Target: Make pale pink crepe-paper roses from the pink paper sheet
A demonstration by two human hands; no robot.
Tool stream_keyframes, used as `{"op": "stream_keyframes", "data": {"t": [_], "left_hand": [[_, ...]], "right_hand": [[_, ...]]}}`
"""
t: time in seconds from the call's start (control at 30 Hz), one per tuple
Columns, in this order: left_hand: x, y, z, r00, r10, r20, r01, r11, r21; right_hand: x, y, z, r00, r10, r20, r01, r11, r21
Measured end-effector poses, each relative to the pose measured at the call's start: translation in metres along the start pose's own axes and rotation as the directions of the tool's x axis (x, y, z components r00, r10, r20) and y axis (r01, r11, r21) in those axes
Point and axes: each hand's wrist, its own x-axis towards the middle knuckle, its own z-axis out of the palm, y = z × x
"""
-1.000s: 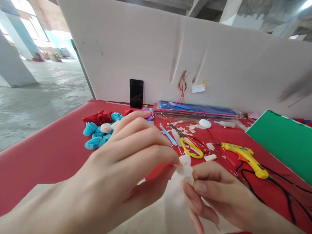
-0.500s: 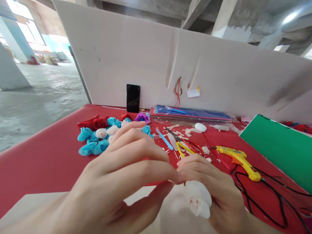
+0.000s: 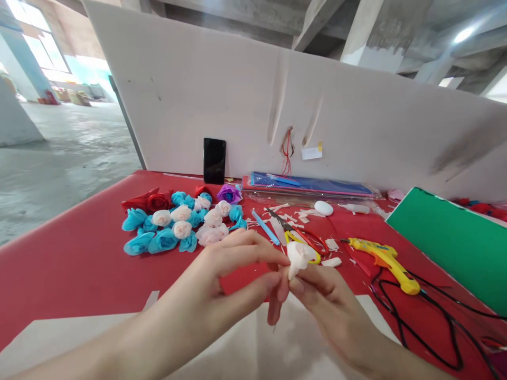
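A white paper rose (image 3: 300,256) is held up above the table, its pale bloom facing up and its narrow base down. My right hand (image 3: 336,301) pinches the rose at its base between thumb and fingers. From the other side, my left hand (image 3: 233,279) is closed at the rose, with the index fingertip against the petals and the thumb close to the base. A thin stem tip shows below the fingers. Beyond my left hand lies a group of finished paper roses, among them blue roses (image 3: 163,240), white roses (image 3: 181,229), red roses (image 3: 159,202) and a purple rose (image 3: 228,194).
Scissors (image 3: 311,240) with red handles, yellow-handled pliers (image 3: 291,238), a blue pen-like stick (image 3: 265,227) and paper scraps lie behind my hands. A yellow glue gun (image 3: 390,258) trails a black cable (image 3: 400,316). A green board (image 3: 451,248) stands right; a phone (image 3: 214,161) leans behind.
Both hands have moved away from me and the rose has risen, now standing upright instead of hanging face-down. My left hand has uncovered more of the flower group.
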Motion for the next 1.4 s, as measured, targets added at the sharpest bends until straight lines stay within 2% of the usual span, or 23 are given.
{"op": "stream_keyframes", "data": {"t": [0.07, 0.17, 0.27, 0.33, 0.47, 0.53, 0.6, 0.63, 0.67, 0.73, 0.83, 0.9, 1.0, 1.07, 1.13, 1.2, 1.27, 1.33, 1.4], "left_hand": [[0.000, -0.005, 0.003, 0.982, -0.159, 0.099, 0.181, 0.941, -0.286], [-0.002, -0.013, 0.006, 0.927, -0.248, 0.283, 0.369, 0.744, -0.558], [-0.003, -0.018, 0.011, 0.899, -0.242, 0.364, 0.428, 0.662, -0.616], [-0.004, -0.019, 0.015, 0.886, -0.240, 0.397, 0.455, 0.617, -0.643], [-0.007, -0.018, 0.020, 0.891, -0.266, 0.367, 0.451, 0.607, -0.654], [-0.009, -0.018, 0.022, 0.911, -0.291, 0.293, 0.413, 0.644, -0.644], [-0.010, -0.017, 0.024, 0.933, -0.306, 0.188, 0.354, 0.697, -0.623], [-0.011, -0.017, 0.025, 0.943, -0.307, 0.127, 0.319, 0.729, -0.605], [-0.011, -0.017, 0.026, 0.951, -0.304, 0.062, 0.282, 0.765, -0.578], [-0.010, -0.017, 0.029, 0.960, -0.274, -0.062, 0.207, 0.839, -0.504], [-0.011, -0.018, 0.032, 0.962, -0.174, -0.210, 0.090, 0.929, -0.360], [-0.012, -0.017, 0.033, 0.961, -0.082, -0.264, 0.010, 0.964, -0.265], [-0.014, -0.015, 0.033, 0.956, 0.038, -0.290, -0.083, 0.986, -0.144], [-0.013, -0.013, 0.032, 0.953, 0.081, -0.292, -0.110, 0.990, -0.085], [-0.011, -0.014, 0.028, 0.959, 0.091, -0.268, -0.105, 0.994, -0.040], [-0.007, -0.020, 0.021, 0.969, 0.069, -0.238, -0.070, 0.998, 0.003], [-0.004, -0.033, 0.011, 0.973, 0.027, -0.231, -0.014, 0.998, 0.059], [-0.005, -0.049, 0.000, 0.975, -0.020, -0.220, 0.050, 0.990, 0.134], [-0.013, -0.067, -0.010, 0.980, -0.054, -0.191, 0.097, 0.970, 0.223]], "right_hand": [[0.000, 0.003, 0.001, 0.999, 0.041, 0.031, -0.045, 0.986, 0.161], [-0.001, 0.005, 0.003, 0.989, 0.130, 0.076, -0.147, 0.944, 0.297], [-0.002, 0.007, 0.006, 0.970, 0.204, 0.128, -0.239, 0.892, 0.383], [-0.001, 0.009, 0.007, 0.964, 0.209, 0.165, -0.261, 0.862, 0.435], [-0.001, 0.012, 0.010, 0.968, 0.152, 0.197, -0.226, 0.869, 0.440], [-0.003, 0.011, 0.010, 0.982, 0.114, 0.151, -0.154, 0.946, 0.287], [-0.005, 0.010, 0.010, 0.998, 0.034, 0.058, -0.034, 0.999, -0.013], [-0.007, 0.010, 0.010, 0.999, -0.044, 0.014, 0.046, 0.982, -0.184], [-0.008, 0.011, 0.011, 0.990, -0.142, -0.012, 0.129, 0.926, -0.355], [-0.010, 0.014, 0.011, 0.936, -0.353, 0.004, 0.280, 0.733, -0.620], [-0.009, 0.019, 0.011, 0.831, -0.550, 0.080, 0.376, 0.450, -0.810], [-0.007, 0.020, 0.011, 0.788, -0.603, 0.122, 0.411, 0.367, -0.835], [-0.006, 0.021, 0.008, 0.759, -0.626, 0.178, 0.462, 0.325, -0.825], [-0.007, 0.024, 0.007, 0.767, -0.622, 0.158, 0.466, 0.371, -0.803], [-0.008, 0.028, 0.006, 0.804, -0.588, 0.082, 0.432, 0.484, -0.761], [-0.008, 0.030, 0.006, 0.856, -0.515, -0.040, 0.338, 0.618, -0.710], [-0.006, 0.027, 0.004, 0.902, -0.399, -0.164, 0.206, 0.733, -0.648], [-0.001, 0.022, 0.003, 0.937, -0.226, -0.265, 0.055, 0.847, -0.528], [0.004, 0.017, 0.002, 0.952, -0.035, -0.303, -0.084, 0.924, -0.372]]}}
